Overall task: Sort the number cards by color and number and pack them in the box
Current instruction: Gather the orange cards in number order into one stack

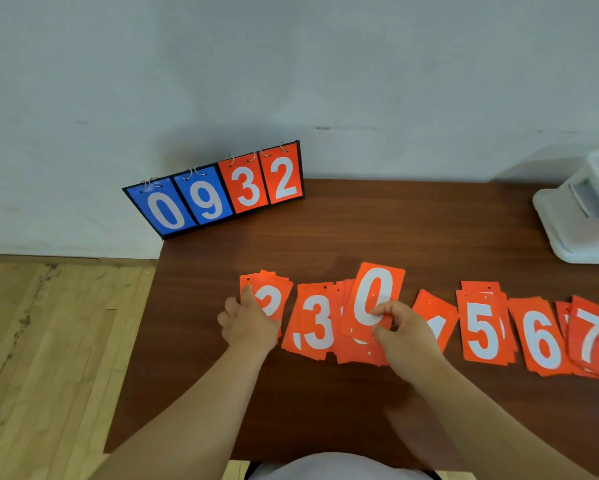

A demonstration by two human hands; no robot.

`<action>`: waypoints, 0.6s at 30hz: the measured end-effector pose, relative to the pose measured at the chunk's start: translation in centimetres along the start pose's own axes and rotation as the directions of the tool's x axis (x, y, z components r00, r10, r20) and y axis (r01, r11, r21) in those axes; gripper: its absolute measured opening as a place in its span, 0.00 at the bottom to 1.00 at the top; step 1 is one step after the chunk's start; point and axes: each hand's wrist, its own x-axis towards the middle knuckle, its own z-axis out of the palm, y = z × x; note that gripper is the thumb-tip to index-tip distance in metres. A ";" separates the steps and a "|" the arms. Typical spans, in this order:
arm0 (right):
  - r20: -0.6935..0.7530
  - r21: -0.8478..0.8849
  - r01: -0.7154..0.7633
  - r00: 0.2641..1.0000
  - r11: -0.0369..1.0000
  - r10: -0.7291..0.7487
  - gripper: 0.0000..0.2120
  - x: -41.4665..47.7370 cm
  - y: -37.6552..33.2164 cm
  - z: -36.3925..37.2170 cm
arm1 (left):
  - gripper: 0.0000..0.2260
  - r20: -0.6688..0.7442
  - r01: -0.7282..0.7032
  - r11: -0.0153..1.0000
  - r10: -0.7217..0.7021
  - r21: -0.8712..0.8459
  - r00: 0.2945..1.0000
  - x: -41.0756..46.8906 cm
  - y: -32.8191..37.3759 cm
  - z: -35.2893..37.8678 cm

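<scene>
Your right hand [400, 329] pinches the orange 0 card [374, 294] by its near edge, tilted up over the loose heap between the 3 pile [312, 322] and the half-hidden pile just right of your hand. Your left hand [248, 323] lies fingers together, pressing down on the 2 pile [268, 296] at the left end of the row. Further right sit the 5 pile [483, 327], 6 pile [540, 337] and 7 pile [591, 336]. The cards look thin, glossy and stiff, with punched holes — slick on this smooth dark desk [360, 233]. A careless drop could fan the stacks into each other and mix numbers. The flip scoreboard [218, 188] stands at the far left corner; a white plastic object [582, 216] — possibly the box — sits far right.
</scene>
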 end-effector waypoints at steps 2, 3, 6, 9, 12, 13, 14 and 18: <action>0.012 -0.015 0.011 1.000 1.000 -0.011 0.12 0.5 0.6 -0.7 | 0.45 -0.010 0.021 1.000 -0.022 -0.019 1.000 -0.1 0.1 0.7; 0.022 -0.022 0.014 1.000 1.000 -0.013 0.11 0.6 0.8 -1.1 | 0.47 -0.018 0.034 0.999 -0.035 -0.041 0.999 -0.2 0.0 0.8; 0.045 -0.027 0.018 0.999 0.999 -0.017 0.11 1.2 1.4 -2.2 | 0.54 -0.031 0.092 0.993 -0.094 -0.071 0.995 0.0 -0.3 0.7; 0.067 -0.024 0.012 0.998 1.000 -0.011 0.11 1.7 1.5 -3.1 | 0.54 -0.014 0.110 0.984 -0.113 -0.142 0.994 -0.5 -0.7 0.7; 0.077 -0.029 0.020 0.997 0.999 -0.018 0.11 2.4 1.5 -3.7 | 0.51 -0.041 0.044 0.985 -0.052 -0.169 0.998 -1.4 -0.6 1.1; 0.076 -0.029 0.028 0.997 0.999 -0.026 0.11 2.6 1.4 -3.9 | 0.50 -0.048 0.037 0.987 -0.045 -0.158 0.998 -1.6 -0.5 1.0; 0.074 -0.025 0.035 0.997 0.999 -0.033 0.11 2.8 1.3 -4.1 | 0.48 -0.062 0.033 0.989 -0.042 -0.147 0.997 -1.7 -0.5 1.0; 0.071 0.013 0.054 0.996 0.998 -0.054 0.12 3.1 0.8 -5.0 | 0.36 -0.138 -0.019 0.973 -0.013 -0.228 0.990 -2.8 -0.9 -0.2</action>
